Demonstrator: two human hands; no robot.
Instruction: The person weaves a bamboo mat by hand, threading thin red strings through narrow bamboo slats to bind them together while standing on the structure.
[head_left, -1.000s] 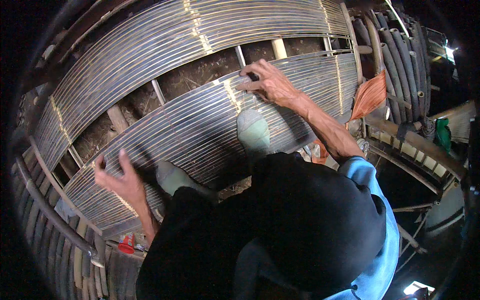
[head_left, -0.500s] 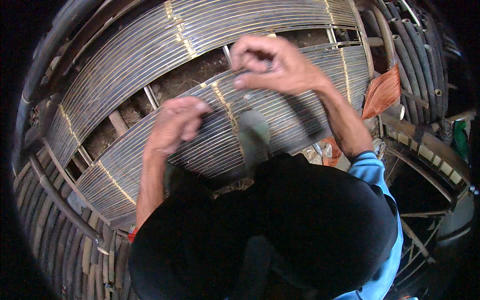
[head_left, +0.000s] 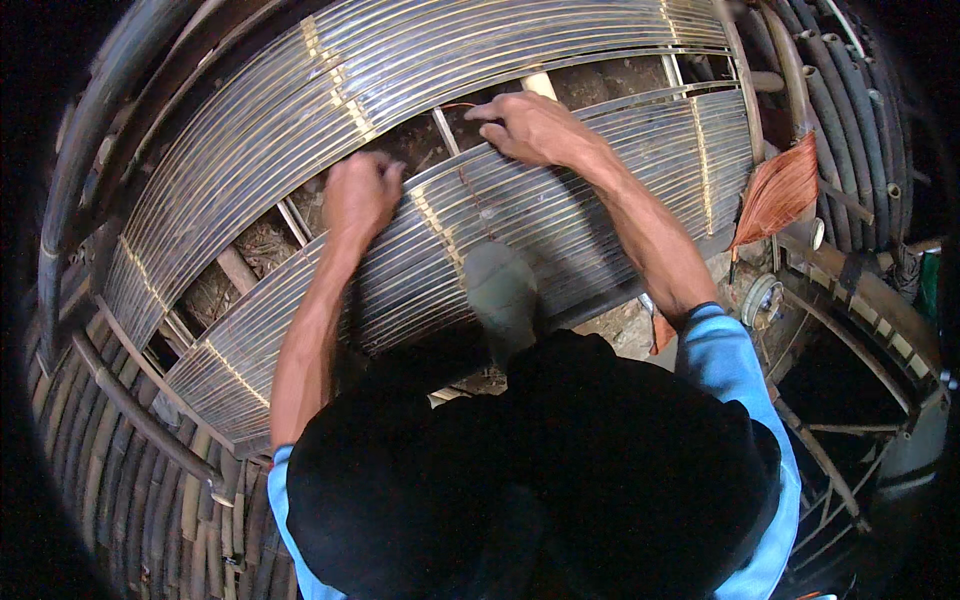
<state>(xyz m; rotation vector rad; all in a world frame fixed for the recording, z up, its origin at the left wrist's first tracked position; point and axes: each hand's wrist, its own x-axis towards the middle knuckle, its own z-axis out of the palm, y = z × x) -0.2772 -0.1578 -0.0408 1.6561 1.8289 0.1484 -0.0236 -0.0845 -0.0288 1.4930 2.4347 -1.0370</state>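
A curved panel of dark, narrow slats [head_left: 590, 215] lies beneath my forearms, crossed by pale lashed bands. My left hand [head_left: 362, 195] is over its far edge with the fingers curled closed; anything inside them is hidden. My right hand [head_left: 535, 128] is farther right at the same edge, index finger and thumb drawn together. From its fingertips a thin reddish strand [head_left: 455, 104] runs left above the gap. Another stretch of dark reddish strand lies across the slats just below.
Beyond the gap a second slatted panel [head_left: 240, 135] curves away. A bundle of orange-red strands [head_left: 778, 190] hangs at the right. Dark poles [head_left: 850, 140] are stacked at the far right, and more poles [head_left: 150, 490] line the lower left. A wooden post [head_left: 537, 85] shows in the gap.
Both hands have moved away from me to the panel's far edge, my left hand going up and right. A thin reddish strand now shows at my right fingertips.
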